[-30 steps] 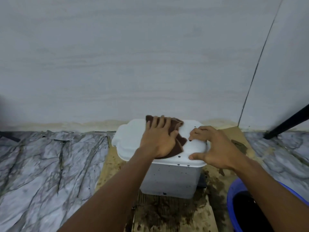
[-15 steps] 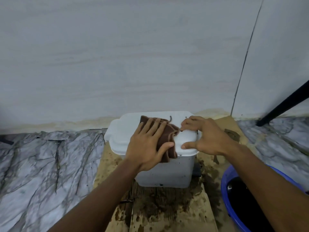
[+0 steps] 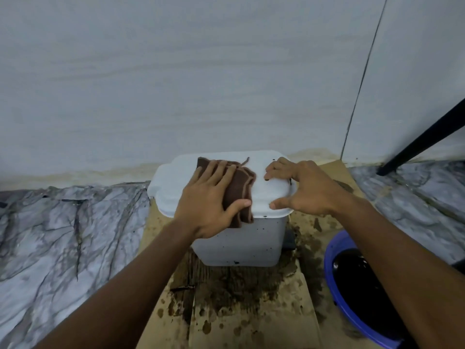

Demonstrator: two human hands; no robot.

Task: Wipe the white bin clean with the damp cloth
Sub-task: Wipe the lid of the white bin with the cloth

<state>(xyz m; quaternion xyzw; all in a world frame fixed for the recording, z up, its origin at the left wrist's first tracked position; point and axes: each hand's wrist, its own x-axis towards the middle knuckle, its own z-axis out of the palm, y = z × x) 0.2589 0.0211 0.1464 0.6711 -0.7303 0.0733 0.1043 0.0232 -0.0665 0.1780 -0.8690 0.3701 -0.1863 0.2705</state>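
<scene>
The white bin [image 3: 241,244] stands upright on stained cardboard [image 3: 251,311] against the wall [image 3: 201,71], its lid [image 3: 171,187] shut, so nothing of its inside shows; dark specks dot its front wall and the lid's near right edge. A folded brown cloth [image 3: 240,190] lies on the lid's middle, its near end draped over the lid's front rim. The left hand [image 3: 208,205] lies flat on the cloth with fingers spread, palm pressing it down and the thumb laid across the cloth's near end; it presses rather than pinches. The right hand [image 3: 304,187] rests on the lid's right end, just beside the cloth and not touching it, fingers bent with the tips on the lid top and the thumb on the front rim, bracing the lid and gripping nothing else. To the right of the bin, on the floor [image 3: 63,235], sits a blue basin [image 3: 337,250] holding dark liquid, partly hidden by the right forearm. A black pole [image 3: 422,142] slants against the wall at far right
</scene>
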